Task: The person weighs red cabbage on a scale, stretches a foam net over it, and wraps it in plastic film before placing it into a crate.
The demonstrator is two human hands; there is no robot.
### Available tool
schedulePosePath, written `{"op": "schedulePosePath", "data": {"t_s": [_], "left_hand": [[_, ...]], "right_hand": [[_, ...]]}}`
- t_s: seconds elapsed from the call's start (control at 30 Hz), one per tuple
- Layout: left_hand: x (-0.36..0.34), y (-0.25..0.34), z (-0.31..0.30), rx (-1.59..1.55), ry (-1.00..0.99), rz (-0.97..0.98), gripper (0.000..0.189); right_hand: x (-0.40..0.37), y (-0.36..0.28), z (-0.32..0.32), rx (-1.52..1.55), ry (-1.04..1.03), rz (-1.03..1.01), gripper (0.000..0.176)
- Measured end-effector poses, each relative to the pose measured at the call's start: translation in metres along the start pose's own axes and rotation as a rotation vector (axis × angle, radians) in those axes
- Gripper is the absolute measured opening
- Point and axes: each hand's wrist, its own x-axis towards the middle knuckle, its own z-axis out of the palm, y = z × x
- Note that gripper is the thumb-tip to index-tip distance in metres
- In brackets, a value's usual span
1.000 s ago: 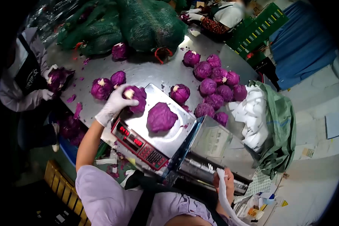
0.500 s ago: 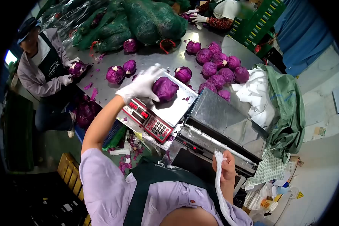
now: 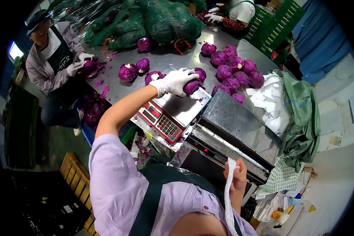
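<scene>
**Gloved left hand clasping a purple cabbage over the scale**

My left hand (image 3: 173,83), in a white glove, is closed over a purple cabbage (image 3: 191,88) at the far side of the red-and-silver scale (image 3: 181,112). My fingers hide part of it, so I cannot tell whether it rests on the plate or hangs just above. My bare right hand (image 3: 239,177), nearer my body than the scale, is curled around a white strip (image 3: 228,192) that droops towards my lap.

I judge the cabbage dense and fairly heavy for its size, firm at the core but with outer leaves that could tear or bruise. Smooth leaves may slide under a glove, so the best hold is a wide palm grip around its fullest part.

It looks round and deep purple, its stem end out of view. To the right of the scale, beyond the metal box (image 3: 230,112), lies a group of similar cabbages (image 3: 224,72), one showing a pale cut stem.
</scene>
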Motion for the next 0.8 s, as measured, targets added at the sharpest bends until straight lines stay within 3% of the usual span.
{"op": "schedulePosePath", "data": {"t_s": [0.33,0.4,0.43,0.53,0.63,0.73,0.8], "left_hand": [[-0.010,-0.012,0.011,0.009,-0.138,0.059,0.077],[-0.011,-0.014,0.012,0.028,-0.163,0.058,0.076],[-0.012,-0.014,0.013,-0.008,-0.163,0.062,0.076],[-0.012,-0.020,0.013,0.043,-0.280,0.058,0.089],[-0.018,0.011,-0.005,0.128,-0.276,-0.069,0.099],[-0.026,0.049,0.030,-0.398,0.044,0.167,0.088],[-0.055,0.111,0.031,-0.934,-0.007,0.157,0.074]], "right_hand": [[0.014,0.013,0.010,-0.060,0.006,0.005,0.034],[0.020,0.015,0.014,0.126,-0.052,0.052,0.028],[0.024,0.016,0.018,0.078,-0.025,0.068,0.029],[0.037,0.029,0.017,0.299,-0.051,0.142,0.022],[0.044,0.042,0.021,0.196,0.069,0.162,0.020],[0.054,0.045,0.031,0.134,0.126,0.132,0.022],[0.064,0.047,0.039,-0.070,0.131,0.031,0.018]]}}
